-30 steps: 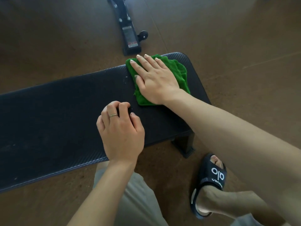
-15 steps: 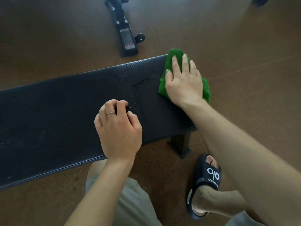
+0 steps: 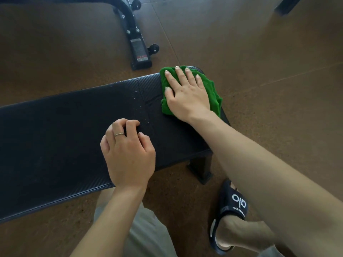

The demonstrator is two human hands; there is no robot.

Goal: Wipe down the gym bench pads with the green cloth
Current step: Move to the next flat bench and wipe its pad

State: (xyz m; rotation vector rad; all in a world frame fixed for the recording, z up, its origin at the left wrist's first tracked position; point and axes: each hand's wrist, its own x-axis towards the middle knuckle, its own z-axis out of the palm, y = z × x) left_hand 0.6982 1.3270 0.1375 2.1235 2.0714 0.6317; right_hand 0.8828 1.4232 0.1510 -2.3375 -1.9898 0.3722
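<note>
**Flat palm on the cloth, curled fist on the pad**

The right hand (image 3: 187, 93) lies palm down on the green cloth (image 3: 211, 93), fingers straight and slightly spread, thumb out to the left; it presses the cloth rather than gripping it. The forearm runs from the lower right corner up and leftward to the wrist, which sits at the cloth's near edge. The cloth is bunched on the right end of the black bench pad (image 3: 55, 136), its far side reaching the pad's back edge and its right folds hanging a little past the pad's end.

The left hand (image 3: 128, 153) rests on the pad near its front edge, well apart from the cloth. Its fingers are curled under, knuckles up (a ring (image 3: 119, 134) shows on one finger), and it holds nothing visible.

A few small droplets (image 3: 138, 108) glint on the pad between the two hands. A black slide sandal (image 3: 230, 210) stands on the brown floor (image 3: 278, 52) beside the bench's foot (image 3: 201, 171).
</note>
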